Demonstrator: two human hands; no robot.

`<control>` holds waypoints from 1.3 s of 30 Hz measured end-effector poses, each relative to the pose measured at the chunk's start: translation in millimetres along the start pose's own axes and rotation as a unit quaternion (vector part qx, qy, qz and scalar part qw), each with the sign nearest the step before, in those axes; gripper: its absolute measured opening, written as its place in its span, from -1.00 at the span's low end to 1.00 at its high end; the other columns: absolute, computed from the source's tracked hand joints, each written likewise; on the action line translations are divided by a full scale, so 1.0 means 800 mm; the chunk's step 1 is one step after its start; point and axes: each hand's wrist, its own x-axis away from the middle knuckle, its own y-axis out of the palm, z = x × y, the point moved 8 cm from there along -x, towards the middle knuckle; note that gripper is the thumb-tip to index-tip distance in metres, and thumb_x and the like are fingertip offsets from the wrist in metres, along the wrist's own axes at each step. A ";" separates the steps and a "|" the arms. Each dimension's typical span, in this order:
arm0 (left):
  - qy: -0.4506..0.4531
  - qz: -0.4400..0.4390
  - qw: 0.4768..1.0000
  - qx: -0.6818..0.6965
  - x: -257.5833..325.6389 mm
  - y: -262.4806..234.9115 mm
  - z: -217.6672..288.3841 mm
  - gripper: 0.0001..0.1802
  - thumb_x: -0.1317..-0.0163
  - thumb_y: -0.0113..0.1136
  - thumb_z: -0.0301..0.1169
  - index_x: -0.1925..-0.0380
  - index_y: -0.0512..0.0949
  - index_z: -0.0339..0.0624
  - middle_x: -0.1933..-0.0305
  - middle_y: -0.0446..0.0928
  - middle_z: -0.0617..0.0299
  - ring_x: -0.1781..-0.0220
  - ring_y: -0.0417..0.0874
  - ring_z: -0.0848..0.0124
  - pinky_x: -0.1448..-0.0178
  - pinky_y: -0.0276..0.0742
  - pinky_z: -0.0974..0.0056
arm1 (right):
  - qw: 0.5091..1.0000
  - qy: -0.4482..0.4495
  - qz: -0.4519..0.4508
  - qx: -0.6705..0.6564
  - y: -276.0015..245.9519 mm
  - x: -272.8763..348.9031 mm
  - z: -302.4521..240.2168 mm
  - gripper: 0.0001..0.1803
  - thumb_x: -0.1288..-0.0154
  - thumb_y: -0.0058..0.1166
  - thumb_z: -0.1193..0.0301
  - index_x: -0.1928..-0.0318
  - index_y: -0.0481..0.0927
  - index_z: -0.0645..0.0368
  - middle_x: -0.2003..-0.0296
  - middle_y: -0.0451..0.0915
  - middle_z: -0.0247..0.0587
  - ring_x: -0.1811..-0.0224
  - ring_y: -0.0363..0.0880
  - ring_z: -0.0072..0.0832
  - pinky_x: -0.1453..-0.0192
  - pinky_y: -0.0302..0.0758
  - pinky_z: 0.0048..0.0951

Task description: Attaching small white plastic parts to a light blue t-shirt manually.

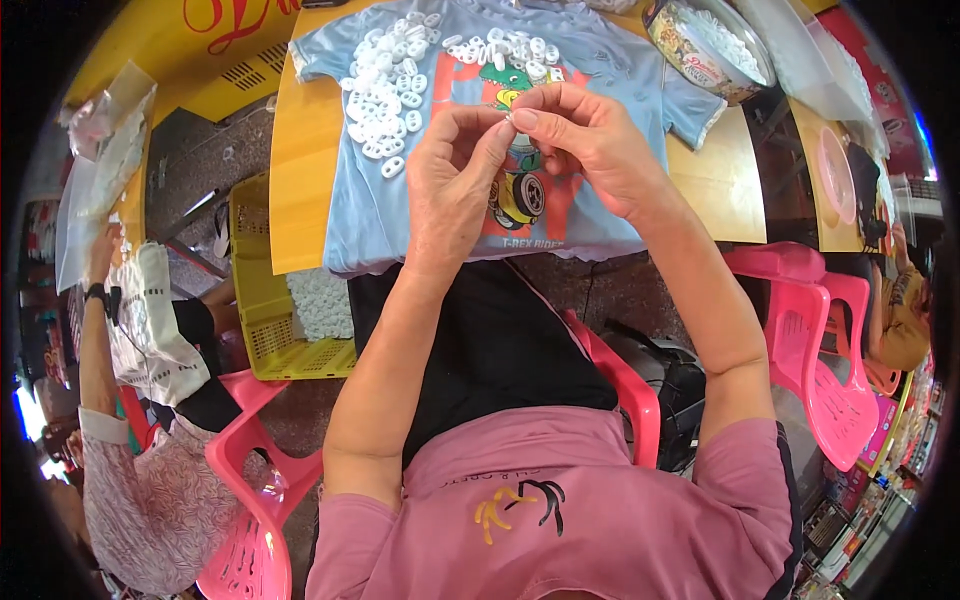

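Over a light blue T-shirt (375, 215) spread on the table, my left hand (452, 180) and my right hand (590, 135) meet fingertip to fingertip. Both are closed in a pinch on one small white piece (509, 116), mostly hidden by the fingers and too small to make out fully. Beyond my left hand lies a pile of small white oval plastic pieces (378, 105), many with two holes. A second, smaller group of white pieces (495, 47) lies on the shirt past my fingertips. A cartoon print with a green dinosaur shows between and below my hands.
A round tin (690, 60) with white pieces stands at the far right. The yellow crate (262, 300) on the floor at left is near a mass of white pieces (322, 303). Pink plastic chairs (790, 310) flank me. Another person's arm (97, 340) is at left.
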 end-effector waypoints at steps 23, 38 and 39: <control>-0.033 -0.028 0.994 0.098 0.003 0.000 -0.011 -0.86 -0.32 0.24 -0.45 0.19 0.59 -0.28 0.32 0.59 0.28 0.32 0.57 0.58 0.23 0.46 0.50 | 0.989 -0.091 0.088 0.074 0.007 0.037 -0.013 -0.81 -0.35 0.18 0.41 0.15 0.60 0.29 0.38 0.61 -0.39 0.49 0.49 -0.72 0.41 0.45 -0.66; -0.068 -0.035 0.995 0.063 0.002 0.006 -0.008 -0.86 -0.37 0.16 -0.45 0.19 0.52 -0.31 0.28 0.59 0.20 0.32 0.60 0.53 0.18 0.53 0.41 | 0.788 -0.272 0.172 0.525 -0.118 0.035 -0.091 -0.85 -0.29 0.19 0.44 0.22 0.62 0.28 0.41 0.61 -0.33 0.47 0.45 -0.66 0.37 0.40 -0.57; -0.070 -0.035 0.995 0.064 0.002 0.006 -0.008 -0.86 -0.37 0.16 -0.45 0.19 0.52 -0.31 0.28 0.59 0.20 0.32 0.60 0.53 0.18 0.53 0.41 | 0.787 -0.247 0.143 0.547 -0.120 0.032 -0.088 -0.85 -0.28 0.18 0.44 0.22 0.62 0.27 0.40 0.61 -0.29 0.46 0.48 -0.58 0.35 0.41 -0.51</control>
